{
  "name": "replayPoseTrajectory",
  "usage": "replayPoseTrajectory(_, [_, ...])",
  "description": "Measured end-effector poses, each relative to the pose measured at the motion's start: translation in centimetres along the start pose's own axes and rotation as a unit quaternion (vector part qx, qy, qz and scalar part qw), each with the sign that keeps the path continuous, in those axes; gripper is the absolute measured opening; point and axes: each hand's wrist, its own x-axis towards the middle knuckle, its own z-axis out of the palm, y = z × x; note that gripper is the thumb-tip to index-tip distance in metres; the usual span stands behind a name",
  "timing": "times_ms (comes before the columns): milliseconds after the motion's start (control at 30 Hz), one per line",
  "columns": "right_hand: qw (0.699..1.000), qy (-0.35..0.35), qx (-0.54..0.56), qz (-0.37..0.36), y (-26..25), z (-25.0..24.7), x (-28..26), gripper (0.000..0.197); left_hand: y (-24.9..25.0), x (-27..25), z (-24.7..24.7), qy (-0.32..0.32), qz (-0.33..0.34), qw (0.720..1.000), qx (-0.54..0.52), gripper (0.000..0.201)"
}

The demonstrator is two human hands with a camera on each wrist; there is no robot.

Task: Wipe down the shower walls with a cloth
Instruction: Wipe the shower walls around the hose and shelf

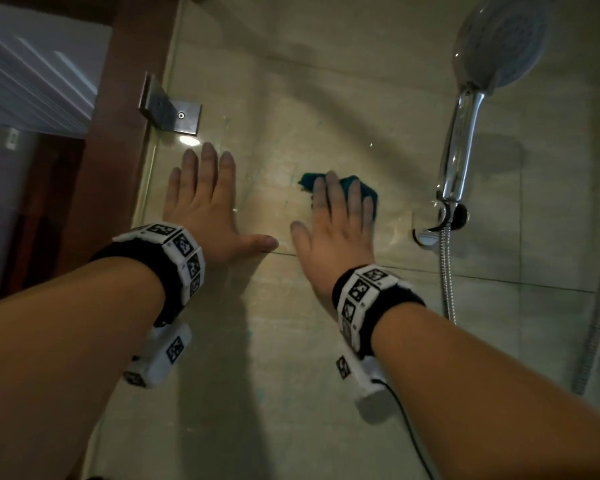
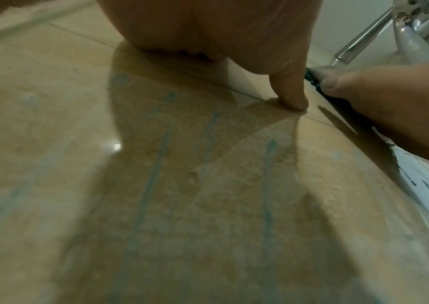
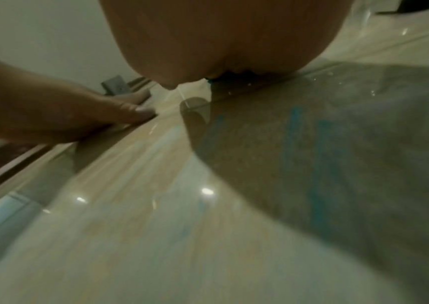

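While the right hand (image 1: 336, 220) presses a crumpled teal cloth (image 1: 347, 185) flat against the glossy beige tiled shower wall (image 1: 291, 81), fingers straight over it and not curled round it, the wipe looks mid-way at best. Cloth sits at mid-height, between the left hand (image 1: 205, 202) and the chrome handheld shower head (image 1: 465, 133) in its wall holder. Left hand is spread wide, palm flat on the tile just below the metal glass-panel bracket (image 1: 170, 109), holding nothing, probably bracing. Both wrist views show faint blue-green streaks (image 2: 156, 156) running down the tile below the hands, so that lower stretch likely still needs passes. Upper tiles and the area round the shower head: cannot tell if wiped. Other walls are out of view.
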Motion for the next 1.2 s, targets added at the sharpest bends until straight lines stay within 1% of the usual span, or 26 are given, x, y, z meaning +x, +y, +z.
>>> replayPoseTrajectory(167, [0.997,-0.025,-0.028,-0.075,0.6,1.3,-3.5,0.080,0.0,0.0,0.0,0.011,0.004,1.000,0.005,0.150])
replayPoseTrajectory(233, [0.994,-0.033,-0.038,-0.095,1.6,1.4,-3.3,0.079,0.0,0.0,0.1,0.010,0.001,1.000,0.012,0.150])
replayPoseTrajectory(300, [0.994,-0.031,-0.044,-0.097,2.5,1.0,-2.2,0.077,0.0,-0.1,0.1,0.008,0.000,1.000,0.015,0.150])
replayPoseTrajectory(367, [0.997,-0.012,-0.034,-0.061,3.4,0.3,-0.1,0.076,-0.1,-0.2,0.1,0.010,0.004,1.000,0.015,0.148])
replayPoseTrajectory(433, [1.000,0.010,-0.006,0.003,4.2,-0.9,2.4,0.076,-0.1,-0.2,0.2,0.014,0.007,1.000,0.013,0.147])
replayPoseTrajectory(500, [0.998,0.022,0.022,0.051,4.6,-1.7,4.2,0.075,-0.1,-0.3,0.3,0.018,0.008,1.000,0.008,0.146])
replayPoseTrajectory(633, [0.994,0.051,0.035,0.089,4.1,-1.3,4.0,0.077,-0.1,-0.4,0.2,0.019,0.011,1.000,0.006,0.145])
replayPoseTrajectory(733, [0.993,0.038,0.045,0.100,4.3,-0.8,2.3,0.079,0.0,-0.6,0.1,0.017,0.015,1.000,0.004,0.144])
replayPoseTrajectory(867, [0.996,0.022,0.035,0.083,5.3,-0.2,-0.2,0.078,-0.1,-0.6,0.2,0.027,0.021,0.999,0.000,0.144])
replayPoseTrajectory(967, [0.996,0.006,0.040,0.075,5.7,-0.3,-0.8,0.077,0.0,-0.6,0.1,0.017,0.017,1.000,0.003,0.144])
replayPoseTrajectory(1100, [0.996,0.007,0.046,0.079,5.6,-1.3,0.7,0.078,0.1,-0.6,-0.1,0.004,0.016,1.000,0.004,0.144])
replayPoseTrajectory(1200, [0.992,0.020,0.062,0.105,5.7,-2.3,3.6,0.074,0.0,-0.6,0.2,0.009,0.018,1.000,0.001,0.144])
